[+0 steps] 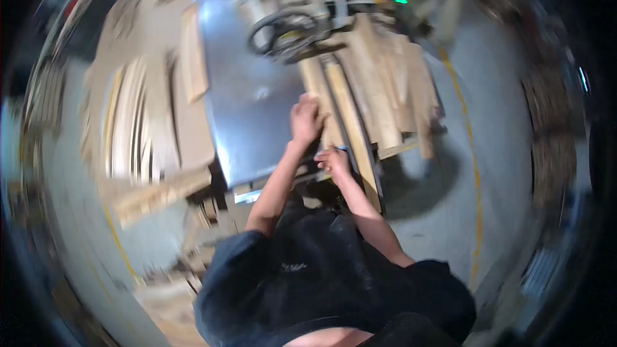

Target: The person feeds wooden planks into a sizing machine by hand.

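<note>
At the metal table point(241, 128): I am looking down on a bare hand on each side of a pale board point(318, 83).
Side table point(189, 122): it is holding long wooden strips point(157, 103), lying close together, with a wider plank point(193, 58) between them and the metal table.
Right-hand pile point(379, 83): loose boards are lying beside the machine, some ends overhanging.
Board: it is running from below the black handwheel point(283, 33) toward the person, with a yellowish strip point(355, 119) lying along its right.
Left hand point(304, 120): it is reaching forward at the board's left edge, forearm slanting up from the body; blur is hiding its grip, so I cannot tell.
Right hand point(334, 160): it is sitting lower, by the board's near end, fingers pointing left and partly bent; I cannot tell whether they are gripping.
</note>
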`<action>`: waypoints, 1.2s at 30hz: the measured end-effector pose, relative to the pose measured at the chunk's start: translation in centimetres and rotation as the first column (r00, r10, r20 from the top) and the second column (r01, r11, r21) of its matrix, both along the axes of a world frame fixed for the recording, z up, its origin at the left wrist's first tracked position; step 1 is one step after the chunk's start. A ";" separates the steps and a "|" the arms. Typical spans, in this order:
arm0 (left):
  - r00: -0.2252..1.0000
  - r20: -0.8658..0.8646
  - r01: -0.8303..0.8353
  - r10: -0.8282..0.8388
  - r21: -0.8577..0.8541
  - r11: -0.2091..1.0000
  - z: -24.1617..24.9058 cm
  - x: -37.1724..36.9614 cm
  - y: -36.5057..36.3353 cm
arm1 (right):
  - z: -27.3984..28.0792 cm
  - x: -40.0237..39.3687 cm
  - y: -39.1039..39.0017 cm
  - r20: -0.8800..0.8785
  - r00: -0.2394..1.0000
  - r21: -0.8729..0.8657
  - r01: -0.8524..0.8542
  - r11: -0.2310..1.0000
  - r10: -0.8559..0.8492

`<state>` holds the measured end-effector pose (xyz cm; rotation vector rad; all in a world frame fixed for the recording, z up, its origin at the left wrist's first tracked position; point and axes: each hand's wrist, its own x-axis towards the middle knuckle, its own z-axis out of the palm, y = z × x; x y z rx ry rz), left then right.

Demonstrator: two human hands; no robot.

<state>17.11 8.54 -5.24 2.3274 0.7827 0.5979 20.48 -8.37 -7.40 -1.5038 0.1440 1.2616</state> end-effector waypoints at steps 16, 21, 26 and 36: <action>0.554 -0.438 -0.692 0.708 0.230 0.684 -3.4 -12.7 33.7 | 3.0 0.1 5.5 0.254 0.947 -0.142 0.238 0.961 -0.197; 0.543 -0.397 -0.691 0.740 0.289 0.662 -2.2 -12.3 24.3 | 0.7 -1.1 5.6 0.158 0.914 -0.052 0.385 0.921 -0.373; 0.782 0.025 -0.587 0.622 0.363 0.723 -3.8 -15.1 12.9 | -1.7 0.2 5.2 0.127 0.913 0.000 0.391 0.920 -0.388; 0.666 0.351 0.185 0.659 -0.933 0.310 1.6 -18.5 -6.0 | -3.5 4.4 11.2 -0.024 0.999 0.110 0.025 0.994 -0.023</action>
